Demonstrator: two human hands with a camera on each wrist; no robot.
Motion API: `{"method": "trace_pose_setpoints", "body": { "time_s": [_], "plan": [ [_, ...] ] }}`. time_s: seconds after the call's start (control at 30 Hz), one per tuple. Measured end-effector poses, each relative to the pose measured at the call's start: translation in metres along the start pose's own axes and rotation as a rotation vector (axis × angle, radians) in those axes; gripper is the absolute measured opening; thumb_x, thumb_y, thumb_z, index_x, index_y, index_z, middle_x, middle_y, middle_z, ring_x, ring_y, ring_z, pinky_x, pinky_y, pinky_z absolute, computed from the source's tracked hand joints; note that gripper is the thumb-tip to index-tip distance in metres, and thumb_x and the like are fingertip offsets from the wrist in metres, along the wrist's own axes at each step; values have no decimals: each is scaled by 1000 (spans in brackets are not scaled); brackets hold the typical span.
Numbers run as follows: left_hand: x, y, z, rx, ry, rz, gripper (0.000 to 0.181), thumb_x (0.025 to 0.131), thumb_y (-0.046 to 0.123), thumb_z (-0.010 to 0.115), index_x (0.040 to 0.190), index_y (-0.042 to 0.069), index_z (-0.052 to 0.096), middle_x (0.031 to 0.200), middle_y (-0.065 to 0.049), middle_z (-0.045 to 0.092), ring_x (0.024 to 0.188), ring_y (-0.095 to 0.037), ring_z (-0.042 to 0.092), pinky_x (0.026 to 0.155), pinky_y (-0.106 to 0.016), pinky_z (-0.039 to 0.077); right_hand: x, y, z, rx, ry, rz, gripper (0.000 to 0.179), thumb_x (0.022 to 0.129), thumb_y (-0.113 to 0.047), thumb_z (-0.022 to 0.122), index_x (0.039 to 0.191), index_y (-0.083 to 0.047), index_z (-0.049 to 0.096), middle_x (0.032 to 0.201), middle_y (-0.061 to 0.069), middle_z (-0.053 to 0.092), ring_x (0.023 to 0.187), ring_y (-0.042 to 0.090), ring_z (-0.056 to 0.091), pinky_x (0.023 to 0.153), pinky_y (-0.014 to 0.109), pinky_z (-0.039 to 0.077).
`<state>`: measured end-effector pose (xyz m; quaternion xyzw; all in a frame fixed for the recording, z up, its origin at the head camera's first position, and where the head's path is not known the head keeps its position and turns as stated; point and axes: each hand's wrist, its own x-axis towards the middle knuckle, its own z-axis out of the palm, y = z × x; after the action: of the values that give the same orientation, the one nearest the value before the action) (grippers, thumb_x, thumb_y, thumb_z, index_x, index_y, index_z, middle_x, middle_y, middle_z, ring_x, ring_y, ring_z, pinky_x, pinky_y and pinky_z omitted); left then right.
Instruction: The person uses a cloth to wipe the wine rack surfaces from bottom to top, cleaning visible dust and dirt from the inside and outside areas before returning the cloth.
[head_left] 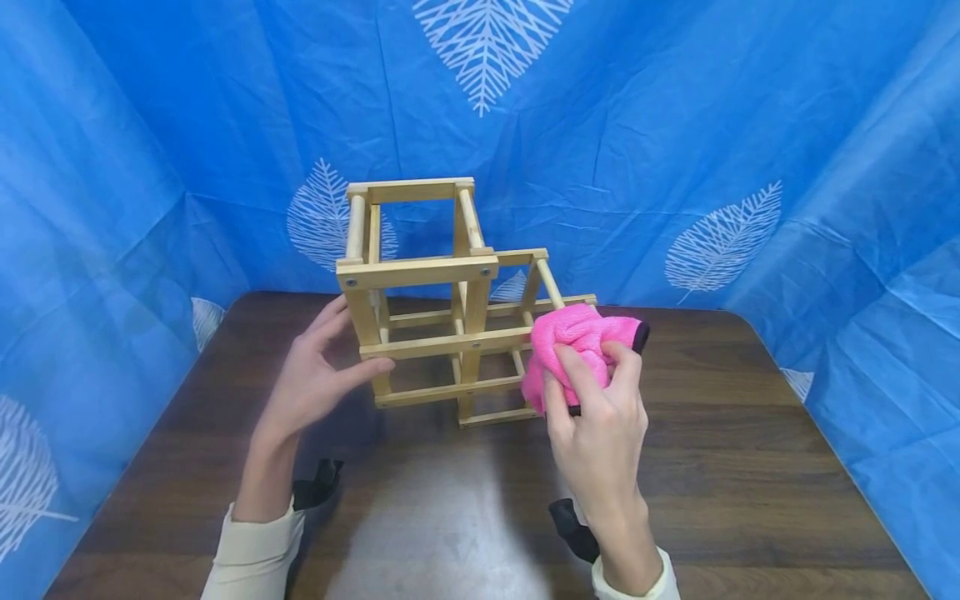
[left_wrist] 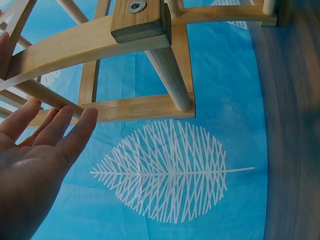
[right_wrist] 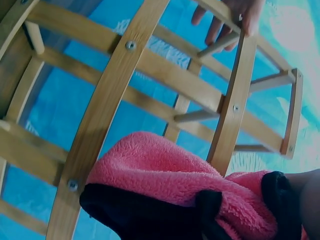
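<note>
A tiered wooden rack of pale slats and round dowels, joined with screws, stands mid-table in the head view. At its left end my left hand holds it, thumb across a front slat and fingers behind. From the left wrist, those fingers show against a dowel. My right hand grips a bunched pink cloth with black edging at the rack's lower right end. In the right wrist view the fluffy cloth lies against the slats and hides part of them.
The dark wood-grain table has its back edge just behind the rack. Blue fabric printed with white leaves hangs behind and along both sides. Black straps are around the wrists.
</note>
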<state>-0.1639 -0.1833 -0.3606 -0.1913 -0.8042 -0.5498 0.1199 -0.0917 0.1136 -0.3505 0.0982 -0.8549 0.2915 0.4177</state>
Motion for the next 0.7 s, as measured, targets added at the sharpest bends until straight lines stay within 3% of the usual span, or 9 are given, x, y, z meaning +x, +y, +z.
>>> {"method": "trace_pose_setpoints", "body": {
  "time_s": [0.27, 0.53, 0.7],
  "plan": [
    [1, -2, 2, -17, -3, 22, 69, 79, 5, 83, 141, 14, 56, 151, 5, 41, 140, -21, 32, 107, -63, 29, -1, -23, 14, 11, -74, -85, 30, 83, -10, 75, 113, -7, 73, 116, 24, 51, 97, 36, 55, 71, 52, 57],
    [3, -2, 2, 10, -2, 14, 71, 80, 11, 83, 143, 23, 54, 152, 6, 40, 142, -21, 30, 108, -67, 25, 3, -45, 26, 20, -143, -157, 30, 81, -13, 77, 111, -9, 73, 116, 23, 52, 98, 36, 58, 70, 48, 59],
    [3, -3, 4, -1, -7, 29, 71, 81, 9, 82, 144, 22, 53, 152, 6, 40, 142, -20, 31, 105, -68, 29, 0, -58, 33, 28, -168, -186, 28, 82, -15, 76, 110, -12, 72, 116, 22, 53, 94, 35, 60, 69, 46, 59]
  ]
}}
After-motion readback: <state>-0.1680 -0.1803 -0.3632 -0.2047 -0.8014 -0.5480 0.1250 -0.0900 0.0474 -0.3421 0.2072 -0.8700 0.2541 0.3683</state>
